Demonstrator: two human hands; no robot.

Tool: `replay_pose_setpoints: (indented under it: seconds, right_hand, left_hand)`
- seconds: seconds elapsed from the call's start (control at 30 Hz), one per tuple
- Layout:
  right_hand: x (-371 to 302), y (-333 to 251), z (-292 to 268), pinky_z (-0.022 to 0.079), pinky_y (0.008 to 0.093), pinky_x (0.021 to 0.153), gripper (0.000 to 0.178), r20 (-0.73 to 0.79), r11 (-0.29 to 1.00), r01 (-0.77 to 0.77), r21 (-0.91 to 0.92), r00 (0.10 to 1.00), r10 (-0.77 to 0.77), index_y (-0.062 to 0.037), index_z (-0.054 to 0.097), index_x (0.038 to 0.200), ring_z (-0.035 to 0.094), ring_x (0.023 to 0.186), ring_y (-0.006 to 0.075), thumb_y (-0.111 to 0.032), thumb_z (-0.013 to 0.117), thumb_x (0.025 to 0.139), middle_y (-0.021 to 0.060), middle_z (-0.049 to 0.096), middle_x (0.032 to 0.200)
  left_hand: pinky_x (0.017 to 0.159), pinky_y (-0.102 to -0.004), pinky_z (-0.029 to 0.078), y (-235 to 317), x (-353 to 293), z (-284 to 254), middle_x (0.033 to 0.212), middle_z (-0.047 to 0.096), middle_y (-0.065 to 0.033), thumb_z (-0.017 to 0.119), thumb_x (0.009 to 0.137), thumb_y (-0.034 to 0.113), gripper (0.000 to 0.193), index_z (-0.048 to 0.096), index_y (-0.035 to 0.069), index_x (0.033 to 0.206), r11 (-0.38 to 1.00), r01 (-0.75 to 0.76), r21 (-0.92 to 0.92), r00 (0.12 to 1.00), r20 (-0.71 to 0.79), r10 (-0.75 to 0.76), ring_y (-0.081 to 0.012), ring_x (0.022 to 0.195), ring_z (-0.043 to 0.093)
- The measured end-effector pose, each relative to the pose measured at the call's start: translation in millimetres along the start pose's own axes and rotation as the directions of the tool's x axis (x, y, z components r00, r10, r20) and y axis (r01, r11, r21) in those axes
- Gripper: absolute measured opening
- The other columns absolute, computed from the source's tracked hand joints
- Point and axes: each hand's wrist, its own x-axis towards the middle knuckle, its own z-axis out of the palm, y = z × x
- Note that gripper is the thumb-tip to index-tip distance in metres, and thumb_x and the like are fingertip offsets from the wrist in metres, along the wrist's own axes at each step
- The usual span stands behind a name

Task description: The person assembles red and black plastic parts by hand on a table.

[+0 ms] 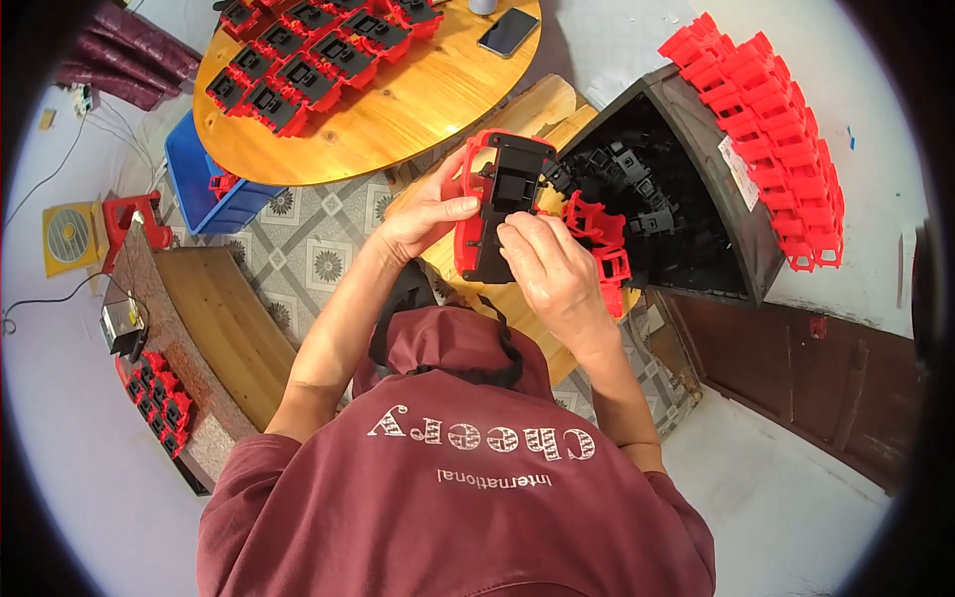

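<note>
I hold a red plastic frame with a black insert between both hands, above a wooden bench. My left hand grips its left edge with the thumb across the red rim. My right hand holds the lower right part, fingers pressing on the black insert. Two more red frames lie just right of my right hand, beside a dark box full of black plastic parts.
A round wooden table carries several assembled red-and-black pieces and a phone. A long stack of red frames sits on the box's far side. A blue bin and more red-black pieces lie at the left.
</note>
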Motion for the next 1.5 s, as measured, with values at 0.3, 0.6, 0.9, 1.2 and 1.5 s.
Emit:
replay_pose_setpoints:
  seconds: [0.3,0.6,0.9,1.2,1.5]
  right_hand:
    - [10,4,12,0.053,0.0343,0.071,0.020,0.066,0.998,0.028,0.055,0.997,-0.032,0.0019,0.061,0.097,0.060,0.088,0.0242,-0.005,0.064,0.078,0.0103,0.060,0.098]
    - [44,42,72,0.049,0.0292,0.078,0.039,0.169,0.410,-0.535,0.739,0.735,0.656,0.0010,0.065,0.107,0.063,0.085,0.0169,-0.034,0.067,0.091,0.0107,0.068,0.095]
    - [40,49,85,0.024,0.0334,0.113,0.088,0.615,-0.153,-0.598,0.787,0.736,0.283,-0.0001,0.014,0.151,0.030,0.138,0.0205,-0.031,0.068,0.088,0.0115,0.031,0.150]
    - [84,-3,136,0.043,0.0282,0.097,0.063,0.542,-0.237,-0.488,0.840,0.751,0.378,0.0026,0.032,0.145,0.054,0.112,0.0148,-0.004,0.057,0.087,0.0084,0.055,0.127]
    - [130,-25,204,0.036,0.0323,0.105,0.065,0.661,-0.028,-0.661,0.750,0.746,0.080,0.0008,0.029,0.147,0.042,0.129,0.0199,-0.020,0.061,0.094,0.0130,0.039,0.144]
  left_hand:
    - [0.114,-0.0404,0.027,-1,-3,4,0.151,0.029,-0.0108,0.078,0.077,0.012,0.107,0.004,0.015,0.154,0.981,-0.116,0.158,0.986,-0.100,0.133,-0.0264,0.137,0.035]
    - [0.098,-0.0323,0.042,10,4,15,0.124,0.052,-0.0071,0.063,0.093,0.031,0.055,0.038,0.009,0.138,0.979,0.093,0.184,0.921,-0.389,-0.014,-0.0165,0.114,0.051]
    - [0.076,-0.0354,0.056,31,10,-23,0.105,0.060,-0.0066,0.047,0.097,0.051,0.047,0.047,0.013,0.125,0.980,-0.173,0.097,0.770,-0.607,0.196,-0.0173,0.092,0.062]
    - [0.097,-0.0340,0.041,77,-23,-60,0.130,0.046,-0.0083,0.060,0.093,0.043,0.074,0.018,0.011,0.145,0.951,-0.264,0.160,0.757,-0.576,0.307,-0.0168,0.113,0.049]
    - [0.107,-0.0365,0.037,89,-98,-99,0.143,0.039,-0.0145,0.088,0.064,0.007,0.123,0.003,0.006,0.153,0.816,-0.185,0.548,0.610,-0.587,0.533,-0.0214,0.130,0.043]
